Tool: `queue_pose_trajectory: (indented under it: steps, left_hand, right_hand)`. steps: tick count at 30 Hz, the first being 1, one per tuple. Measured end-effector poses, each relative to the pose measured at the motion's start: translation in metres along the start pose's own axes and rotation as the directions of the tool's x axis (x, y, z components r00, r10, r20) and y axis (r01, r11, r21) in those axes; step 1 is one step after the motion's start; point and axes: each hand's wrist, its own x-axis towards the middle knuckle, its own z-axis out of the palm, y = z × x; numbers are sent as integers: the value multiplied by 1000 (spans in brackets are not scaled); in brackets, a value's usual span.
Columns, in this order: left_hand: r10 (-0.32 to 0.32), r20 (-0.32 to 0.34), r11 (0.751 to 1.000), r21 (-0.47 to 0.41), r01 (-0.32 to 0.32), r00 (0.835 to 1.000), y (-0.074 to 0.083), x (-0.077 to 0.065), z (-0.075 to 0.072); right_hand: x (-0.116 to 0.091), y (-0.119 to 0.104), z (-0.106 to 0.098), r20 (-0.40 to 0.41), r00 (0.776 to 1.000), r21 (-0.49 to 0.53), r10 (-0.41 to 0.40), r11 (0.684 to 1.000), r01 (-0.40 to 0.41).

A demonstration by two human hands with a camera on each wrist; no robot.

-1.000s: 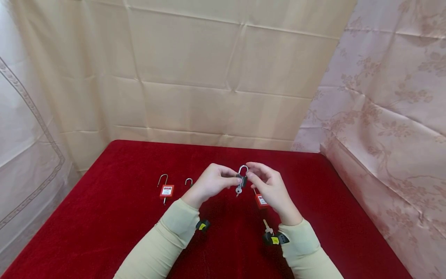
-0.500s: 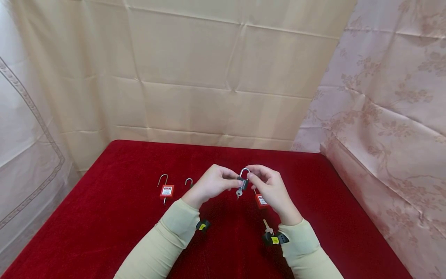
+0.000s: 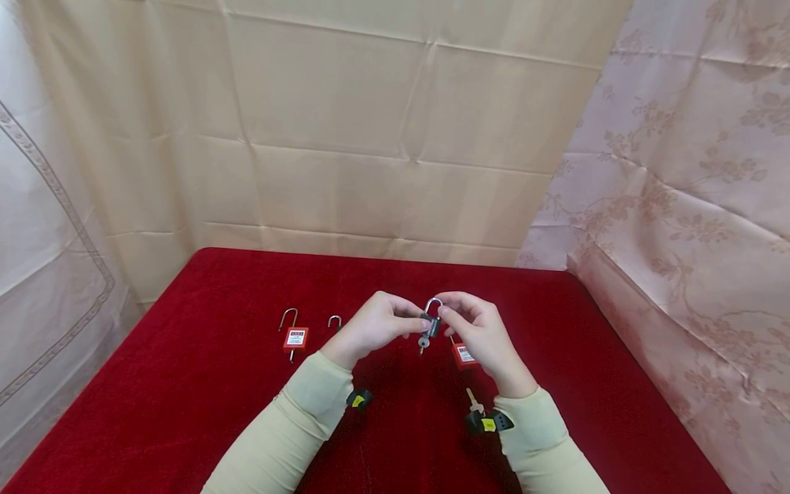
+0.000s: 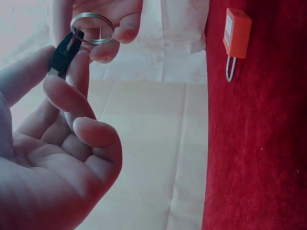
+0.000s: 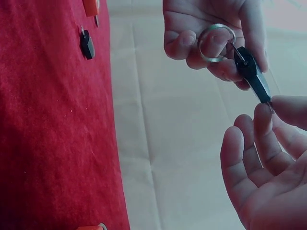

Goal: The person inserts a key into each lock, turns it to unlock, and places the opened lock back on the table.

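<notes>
Left hand [image 3: 372,322] and right hand [image 3: 481,331] pinch one black padlock [image 3: 433,328]; one dark padlock [image 5: 87,46] lies left, between two red padlocks [image 3: 295,338].

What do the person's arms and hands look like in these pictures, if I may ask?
Both arms wear long, pale yellow-green sleeves ending in plain cuffs. By each wrist sits a small black device, one at the left and one at the right, each with a bright yellow patch. The left hand and right hand are ungloved.
</notes>
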Motion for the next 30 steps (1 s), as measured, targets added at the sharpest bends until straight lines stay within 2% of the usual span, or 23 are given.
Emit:
queue_pose_trajectory:
  steps: [8,17,25,30]
  left_hand:
    - [-23,22,999,-33,24,999,0,0,-2]
    - [-24,64,994,-106,31,998,-4,1,-5]
    - [-16,89,973,-230,36,996,-7,3,-5]
    - [-5,97,964,-265,31,995,-7,2,-5]
  right_hand:
    - [0,-1,-1,23,999,72,33,997,-35]
    - [0,3,-3,64,998,135,26,990,-34]
    - [0,3,-4,84,997,198,2,980,-19]
    - [0,3,-4,92,996,207,-5,978,-14]
